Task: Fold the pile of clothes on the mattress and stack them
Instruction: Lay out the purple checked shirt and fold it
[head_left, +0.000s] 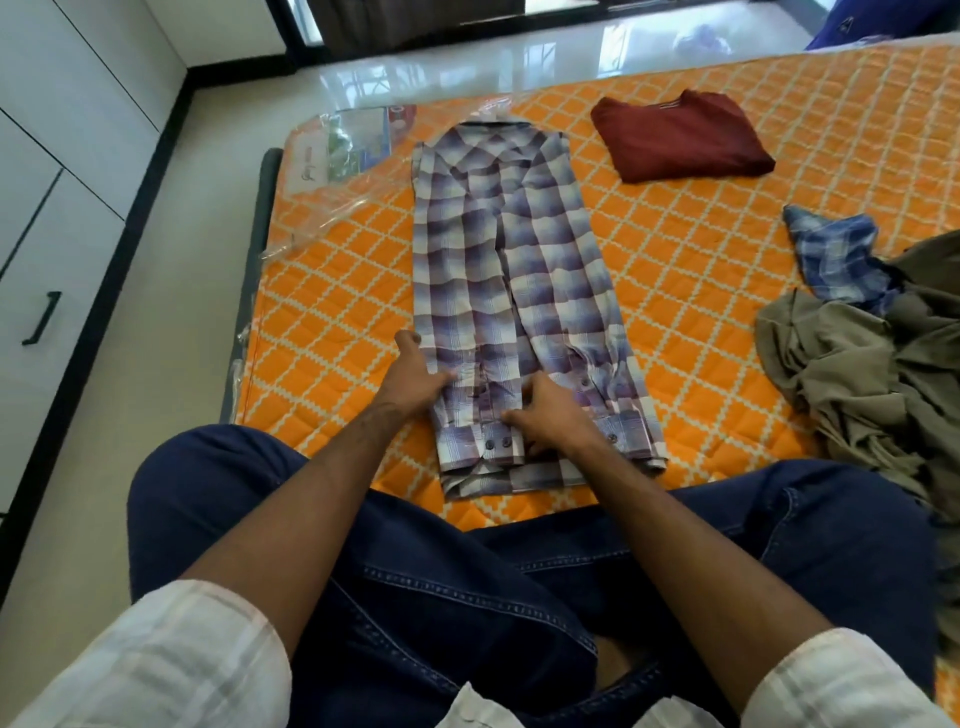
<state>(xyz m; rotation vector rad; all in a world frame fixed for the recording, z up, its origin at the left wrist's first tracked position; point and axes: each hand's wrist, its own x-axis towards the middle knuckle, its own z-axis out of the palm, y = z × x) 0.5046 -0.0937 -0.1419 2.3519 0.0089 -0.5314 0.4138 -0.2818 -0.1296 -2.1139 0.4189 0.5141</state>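
Our fingers (511, 415) on both hands (415, 382) pinch the plaid shirt's (511, 270) cuff end on the mattress (701, 270), beside a folded maroon top (680, 137).

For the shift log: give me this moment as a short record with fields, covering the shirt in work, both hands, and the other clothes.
surface: orange mattress
in work: plaid shirt, laid lengthwise, sleeves folded in
left hand: grips the shirt's near left edge
right hand: fingers curled on the cuffs
folded: maroon shirt, at the far side
unfolded: olive garments and blue checked cloth, at the right
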